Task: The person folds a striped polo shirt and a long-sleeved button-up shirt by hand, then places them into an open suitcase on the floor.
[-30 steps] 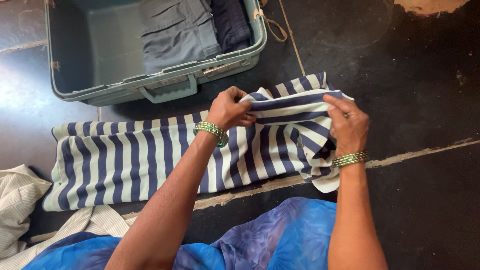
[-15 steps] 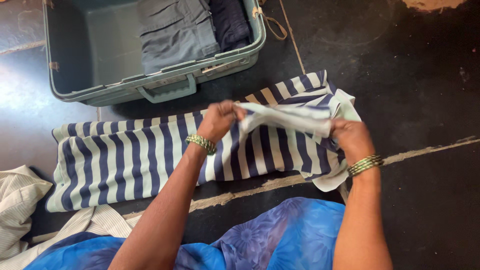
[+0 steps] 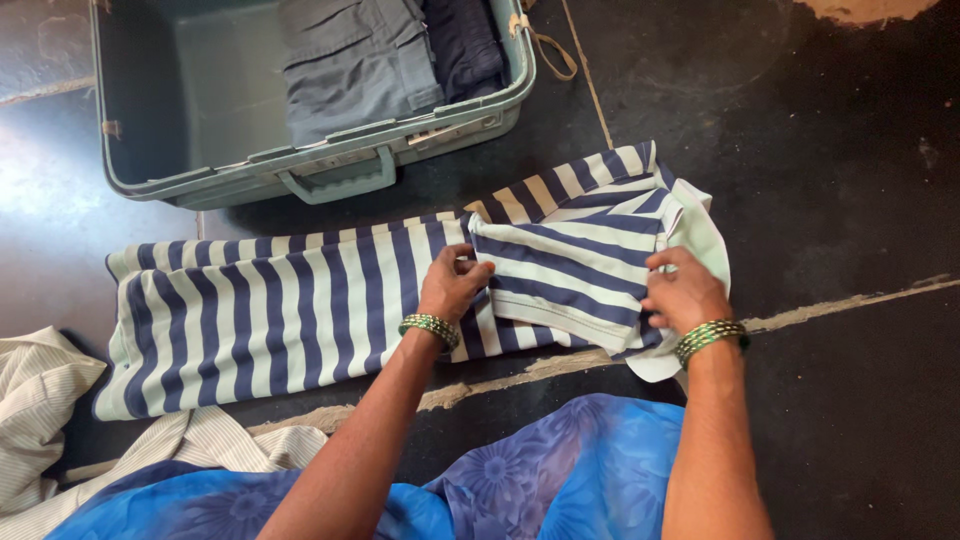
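Observation:
A navy-and-white striped shirt (image 3: 280, 310) lies spread on the dark floor. Its right part is folded over into a flap (image 3: 570, 270) with the stripes running crosswise. My left hand (image 3: 452, 285) pinches the flap's left edge. My right hand (image 3: 682, 295) holds down the flap's right edge near the collar end. Both wrists carry green bangles.
An open grey-green suitcase (image 3: 330, 172) stands just beyond the shirt, with folded grey trousers (image 3: 350, 60) and dark clothing (image 3: 462, 45) inside. Pale striped cloth (image 3: 40, 400) lies at the lower left. My blue floral garment (image 3: 560, 470) fills the bottom edge. A pale crack crosses the floor.
Both hands lifted the shirt's sleeve part, drew it toward me and laid it down flat as a folded flap. The hands now sit lower, on the flap's near corners.

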